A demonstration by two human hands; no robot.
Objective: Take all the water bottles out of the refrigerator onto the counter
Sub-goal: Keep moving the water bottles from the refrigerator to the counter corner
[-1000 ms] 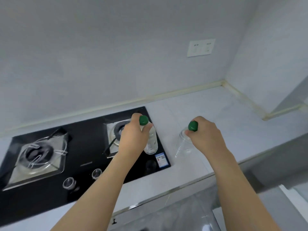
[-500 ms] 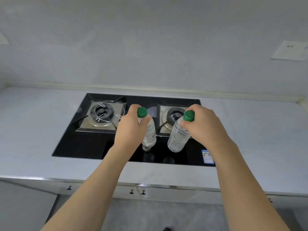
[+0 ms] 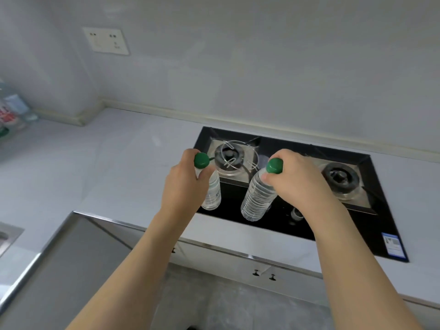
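Observation:
I carry two clear water bottles with green caps above the black gas hob [image 3: 273, 225]. My left hand [image 3: 184, 184] grips the neck of the left bottle [image 3: 212, 191], which hangs upright over the hob's front left corner. My right hand [image 3: 297, 179] pinches the neck of the right bottle [image 3: 258, 198], which tilts with its base toward me. Neither bottle touches the white counter [image 3: 119, 167]. Several more bottles [image 3: 12, 110] stand blurred at the far left edge of the counter. The refrigerator is out of view.
The hob has two burners [image 3: 229, 156] and knobs [image 3: 296, 214] at its front. A wall socket [image 3: 106, 40] sits at upper left. The counter turns a corner toward me on the left, with a sink edge [image 3: 7, 236] at far left. Cabinet doors [image 3: 262, 272] lie below.
My view has swung left along the counter, so the hob now lies to the right and the left counter corner shows. Both hands still hold their bottles, carried leftward with me.

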